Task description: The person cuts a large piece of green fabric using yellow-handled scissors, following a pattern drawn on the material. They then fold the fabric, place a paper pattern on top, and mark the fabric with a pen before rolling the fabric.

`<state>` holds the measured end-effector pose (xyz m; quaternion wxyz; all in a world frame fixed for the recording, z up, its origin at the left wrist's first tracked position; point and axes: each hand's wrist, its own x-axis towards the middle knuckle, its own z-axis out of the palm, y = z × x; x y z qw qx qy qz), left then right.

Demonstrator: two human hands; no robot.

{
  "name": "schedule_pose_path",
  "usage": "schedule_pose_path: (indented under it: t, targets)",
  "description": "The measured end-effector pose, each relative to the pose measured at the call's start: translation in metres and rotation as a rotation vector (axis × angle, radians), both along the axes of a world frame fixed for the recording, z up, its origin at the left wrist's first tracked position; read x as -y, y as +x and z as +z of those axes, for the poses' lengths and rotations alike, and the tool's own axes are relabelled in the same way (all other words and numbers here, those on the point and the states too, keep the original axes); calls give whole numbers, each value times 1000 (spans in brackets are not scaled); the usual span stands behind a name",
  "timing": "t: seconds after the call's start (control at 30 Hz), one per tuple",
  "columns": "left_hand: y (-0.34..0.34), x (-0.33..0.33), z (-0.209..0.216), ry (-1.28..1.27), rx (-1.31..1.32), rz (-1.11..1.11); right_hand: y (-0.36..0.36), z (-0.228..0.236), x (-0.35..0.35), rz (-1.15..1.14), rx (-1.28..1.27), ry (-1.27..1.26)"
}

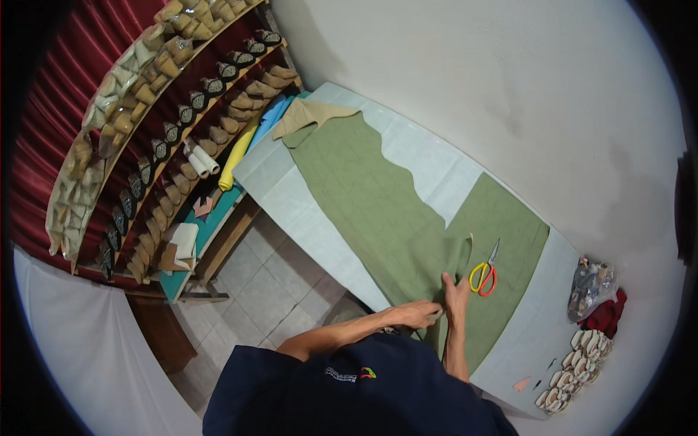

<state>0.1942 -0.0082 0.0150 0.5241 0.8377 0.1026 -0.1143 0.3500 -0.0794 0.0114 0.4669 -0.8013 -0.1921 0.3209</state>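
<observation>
A large sheet of olive-green fabric (342, 174) with a wavy far edge and faint lines lies across the table. Its near right part is lifted and blurred by motion. My left hand (418, 313) pinches the fabric close to my body, fingers bent. Beside it, my right hand (456, 288) grips a raised fold of the same sheet. Just right of that hand, scissors (486, 272) with one yellow and one red handle rest on a second green fabric piece (518, 225), blades pointing away.
The table (280, 207) has a pale cover. Beige material (316, 115) lies at its far left end. A bagged bundle (590, 287), dark red cloth (605, 314) and strung shoe-like pieces (578, 370) sit at the right. Shelves of shoes (185, 115) and rolls (236, 156) stand left.
</observation>
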Motion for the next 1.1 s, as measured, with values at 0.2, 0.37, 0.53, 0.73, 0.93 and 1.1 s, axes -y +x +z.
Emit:
schedule_pose_path:
  t: [0.2,0.37,0.53,0.73,0.93,1.1]
  targets:
    - [-16,-164,28,-575,-40,596,-4,103,4,166,262,281]
    - [-27,-368,4,-1025,95,900,15,149,24,187,287,261]
    - [-45,-522,-91,-1213,169,1458,11,120,88,-512,190,56]
    - [-9,-581,-127,-1070,55,1540,-26,102,156,-755,155,-515]
    - [50,-597,-117,-1580,-13,1830,-33,98,107,-720,483,-467]
    - [105,-600,-92,-1362,50,2091,-37,80,182,-960,733,-526]
